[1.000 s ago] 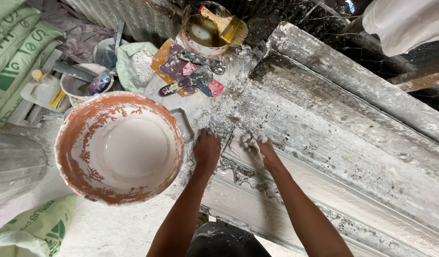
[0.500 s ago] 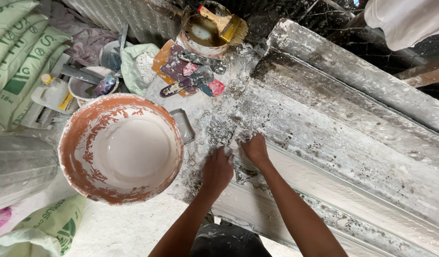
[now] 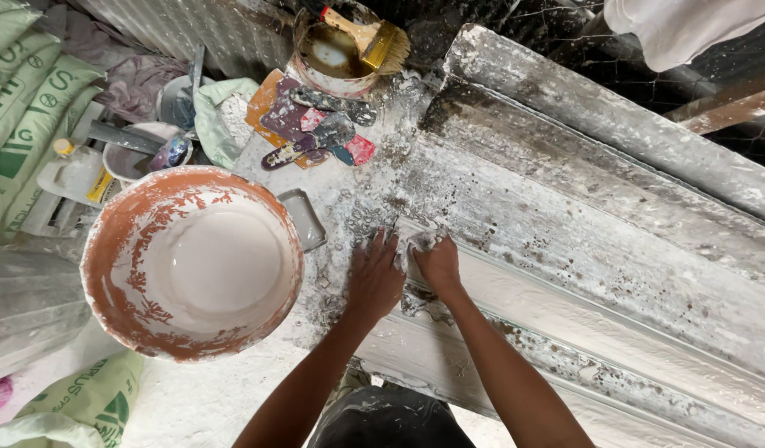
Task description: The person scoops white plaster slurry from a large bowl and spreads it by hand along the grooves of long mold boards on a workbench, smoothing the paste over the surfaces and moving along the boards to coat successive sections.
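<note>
At the far left lie green sacks (image 3: 21,99), then an orange bowl (image 3: 192,261) of white plaster beside the work. The left hand (image 3: 374,278) presses flat on the plaster-caked moulding (image 3: 582,241), fingers spread wide and holding nothing. Just beside it, the right hand (image 3: 436,261) has its fingers curled around a small lump of wet plaster (image 3: 420,241). The plaster is best worked firmly into the moulding's groove, with the flat hand steadying and smoothing alongside.

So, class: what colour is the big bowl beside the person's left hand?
Orange-red bowl, coated inside with white plaster, seen in the head view.
</note>
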